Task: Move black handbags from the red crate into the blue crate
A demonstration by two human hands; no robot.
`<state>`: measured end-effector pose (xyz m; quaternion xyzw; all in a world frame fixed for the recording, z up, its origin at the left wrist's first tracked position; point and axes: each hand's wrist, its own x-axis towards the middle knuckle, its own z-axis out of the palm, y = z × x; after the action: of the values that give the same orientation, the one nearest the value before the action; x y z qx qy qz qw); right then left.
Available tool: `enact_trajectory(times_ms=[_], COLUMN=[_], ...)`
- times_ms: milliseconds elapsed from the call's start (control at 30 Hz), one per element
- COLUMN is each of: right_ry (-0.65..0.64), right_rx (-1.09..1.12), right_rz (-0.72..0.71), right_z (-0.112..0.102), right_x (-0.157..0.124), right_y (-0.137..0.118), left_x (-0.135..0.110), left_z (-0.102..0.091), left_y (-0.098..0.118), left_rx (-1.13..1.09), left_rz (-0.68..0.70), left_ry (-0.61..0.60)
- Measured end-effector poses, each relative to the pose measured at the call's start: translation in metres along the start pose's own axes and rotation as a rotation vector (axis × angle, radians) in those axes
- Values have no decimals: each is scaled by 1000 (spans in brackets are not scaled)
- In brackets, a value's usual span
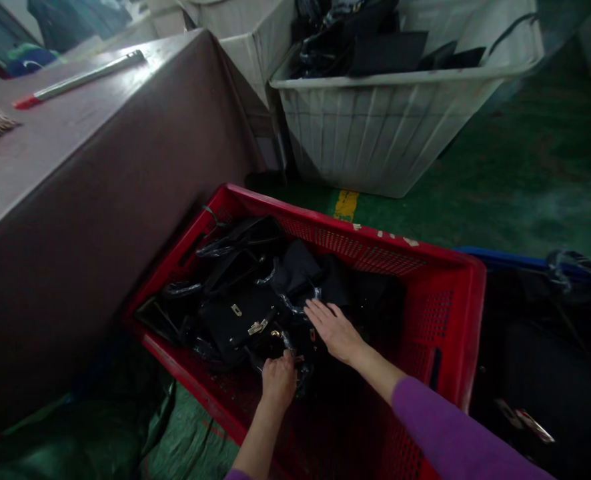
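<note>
Brown bench (75, 173) fills left side w/ a long metal rod, red tip (80, 79) on top. White bin (390, 127) at back, full of black items. Green floor (525, 167) w/ yellow mark. Red crate (440, 293) on floor in center, just beside bench – holds pile of black bags (245, 300) w/ gold clasps, plastic-wrapped handles. Blue-rimmed crate to the rt, contents dark, can't tell. Right hand (336, 331), purple sleeve – flat, fingers spread open, resting on the bags. Left hand (278, 381) – fingers curled closed on a black strap/handle at near edge of pile; hands near each other, not touching.
</note>
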<state>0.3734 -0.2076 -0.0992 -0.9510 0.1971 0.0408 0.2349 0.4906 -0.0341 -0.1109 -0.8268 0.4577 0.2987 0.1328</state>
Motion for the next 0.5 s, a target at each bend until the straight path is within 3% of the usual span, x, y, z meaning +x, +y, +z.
enact_trajectory(times_ms=[100,233,367,500], right_ry=[-146,-325,-419,-270], right_rx=[-43,-47,61,231], right_rz=[77,119,125,229], right_z=[16,4,-31,-90], right_x=[53,62,22,-55], right_y=[-17,-37,-65,-84], left_x=[-11,-33,-73,-135], left_z=[-6,-21,-48,-80], left_y=[-11,-19,-27,-16], left_rx=[-32,-144,-346,-670], left_rz=[13,-55,-121,-79], left_ry=[12,62,108,170])
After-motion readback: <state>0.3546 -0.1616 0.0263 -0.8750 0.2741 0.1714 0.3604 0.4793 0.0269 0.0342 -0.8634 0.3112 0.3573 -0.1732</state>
